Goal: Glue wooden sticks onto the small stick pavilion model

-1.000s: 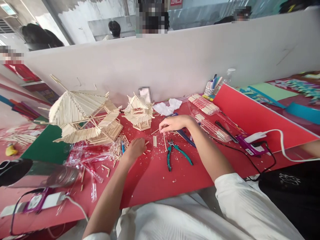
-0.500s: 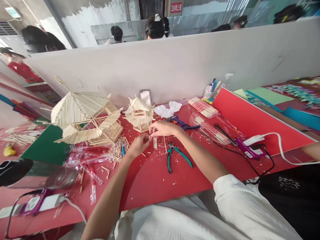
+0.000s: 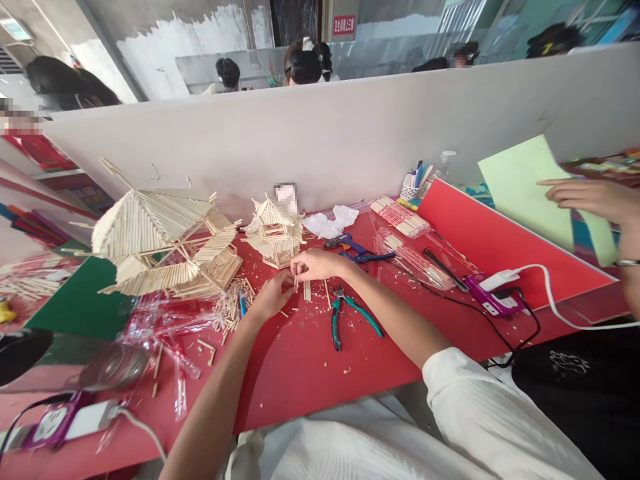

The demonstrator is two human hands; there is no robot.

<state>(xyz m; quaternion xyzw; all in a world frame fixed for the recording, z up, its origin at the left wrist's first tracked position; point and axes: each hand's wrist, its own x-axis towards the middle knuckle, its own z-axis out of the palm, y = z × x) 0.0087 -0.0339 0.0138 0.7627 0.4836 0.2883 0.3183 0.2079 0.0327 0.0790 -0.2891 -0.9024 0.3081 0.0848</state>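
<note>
My left hand (image 3: 273,295) and my right hand (image 3: 316,265) meet above the red table, fingertips pinched on a short wooden stick (image 3: 296,285), largely hidden by the fingers. Beside them a few short sticks (image 3: 307,291) lie side by side. Just behind my hands stands a small pavilion model (image 3: 277,235) built of sticks. To its left is a larger stick pavilion (image 3: 157,230) with a sloping roof. Teal-handled cutting pliers (image 3: 336,323) lie spread on the table, near my right forearm.
Loose stick pieces (image 3: 231,310) and plastic wrap (image 3: 167,327) lie at left. Blue-handled tools (image 3: 357,248), packs of sticks (image 3: 403,217) and a red board (image 3: 480,233) are at right. Another person's hand (image 3: 595,199) holds green paper (image 3: 525,183).
At the right, another person's hand has come into view and lifted green paper. My hands stay together in a pinch, with the stick showing a little more below the fingers.
</note>
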